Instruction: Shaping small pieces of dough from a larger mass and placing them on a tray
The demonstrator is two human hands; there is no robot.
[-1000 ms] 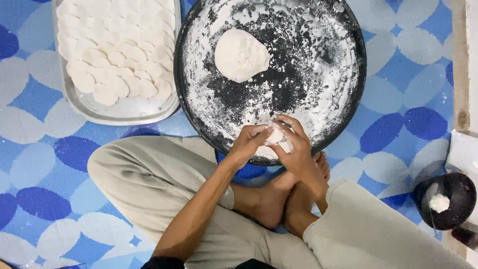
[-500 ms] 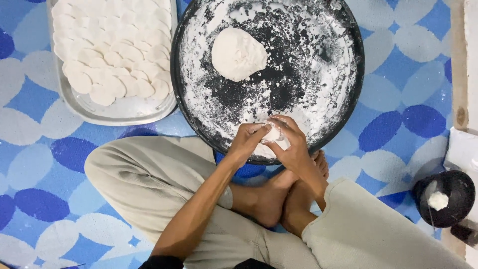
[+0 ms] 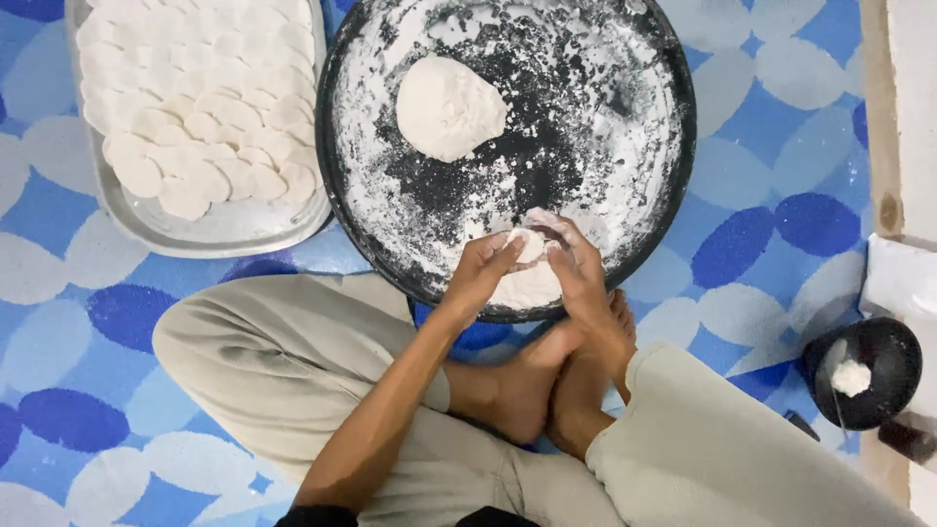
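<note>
White dough piece sits pinched between both hands, orientation hidden.

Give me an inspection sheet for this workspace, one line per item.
Surface: blue and white patterned mat on the floor; the person sits cross-legged on it.
Job's things: small dough piece pressed between both hands over the near rim of the round dark floured pan; larger dough lump in the pan.
Clutter: metal tray of flat dough discs to the left; black bowl with a white lump to the right.
Grips: left hand and right hand both closed on the dough piece.
Cables: nothing seen.
Surroundings: pale edge along the right; white object beside the bowl, kind unclear.
</note>
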